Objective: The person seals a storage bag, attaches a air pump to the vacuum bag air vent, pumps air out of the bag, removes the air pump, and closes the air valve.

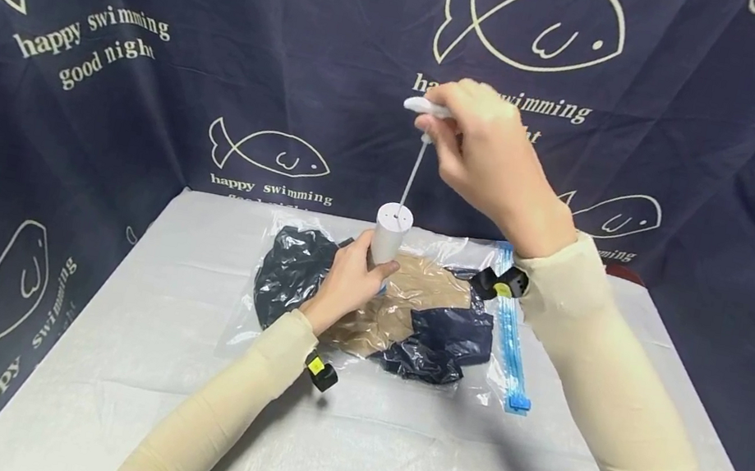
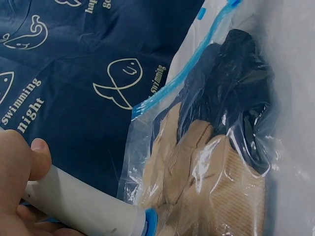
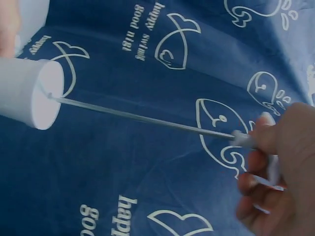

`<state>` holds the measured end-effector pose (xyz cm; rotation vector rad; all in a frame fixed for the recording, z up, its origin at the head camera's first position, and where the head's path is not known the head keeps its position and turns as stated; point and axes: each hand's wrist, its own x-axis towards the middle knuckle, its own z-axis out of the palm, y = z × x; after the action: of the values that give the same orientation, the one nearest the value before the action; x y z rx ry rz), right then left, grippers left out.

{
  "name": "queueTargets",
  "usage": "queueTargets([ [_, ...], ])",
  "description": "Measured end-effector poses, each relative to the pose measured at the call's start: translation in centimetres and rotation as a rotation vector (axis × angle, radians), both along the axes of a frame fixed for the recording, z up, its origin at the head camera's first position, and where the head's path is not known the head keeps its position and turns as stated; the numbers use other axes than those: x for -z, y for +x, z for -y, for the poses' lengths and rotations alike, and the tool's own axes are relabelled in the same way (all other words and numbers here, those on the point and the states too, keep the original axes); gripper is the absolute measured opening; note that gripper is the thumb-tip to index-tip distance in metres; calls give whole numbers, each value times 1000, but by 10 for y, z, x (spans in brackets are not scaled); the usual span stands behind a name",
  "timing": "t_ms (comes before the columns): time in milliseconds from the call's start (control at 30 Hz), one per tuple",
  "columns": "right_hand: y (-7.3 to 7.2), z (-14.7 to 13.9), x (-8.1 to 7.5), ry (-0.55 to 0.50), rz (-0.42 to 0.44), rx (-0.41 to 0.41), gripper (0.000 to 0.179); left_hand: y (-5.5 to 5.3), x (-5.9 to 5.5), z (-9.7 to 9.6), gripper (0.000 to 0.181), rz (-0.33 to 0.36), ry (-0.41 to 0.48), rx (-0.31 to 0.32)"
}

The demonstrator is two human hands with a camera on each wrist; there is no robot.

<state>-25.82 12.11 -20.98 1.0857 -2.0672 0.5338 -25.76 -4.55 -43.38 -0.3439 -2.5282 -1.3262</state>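
Note:
My left hand [image 1: 351, 281] grips the white barrel of a hand pump [image 1: 388, 239], which stands nearly upright over a clear vacuum storage bag [image 1: 357, 359]. In the left wrist view the blue foot of the pump [image 2: 151, 222] sits at the bag's surface. My right hand [image 1: 479, 140] holds the pump's white handle [image 1: 418, 105] high above the barrel. A long thin metal rod [image 3: 142, 118] runs from the handle into the barrel's top, drawn far out. Folded clothes lie inside the bag: a tan ribbed garment [image 1: 444, 287] and dark garments [image 1: 292, 271].
The bag lies on a white-covered table [image 1: 124, 360]. Along the bag's right edge runs a blue zip seal [image 1: 512, 346] with a blue slider [image 1: 518, 403]. A dark blue curtain [image 1: 362, 58] with fish drawings hangs behind and at both sides.

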Motion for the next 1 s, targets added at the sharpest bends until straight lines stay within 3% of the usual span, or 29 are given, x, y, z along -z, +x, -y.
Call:
queueTargets([
  [267, -5, 7, 37, 226, 238, 46, 11, 0, 0, 2, 45, 5, -1, 14],
  [500, -9, 12, 64, 332, 385, 71, 10, 0, 3, 1, 47, 18, 5, 9],
  [633, -9, 12, 70, 339, 418, 70, 7, -1, 4, 1, 46, 13, 2, 10],
  [1000, -10, 15, 73, 316, 404, 40, 7, -3, 3, 3, 44, 4, 3, 5],
])
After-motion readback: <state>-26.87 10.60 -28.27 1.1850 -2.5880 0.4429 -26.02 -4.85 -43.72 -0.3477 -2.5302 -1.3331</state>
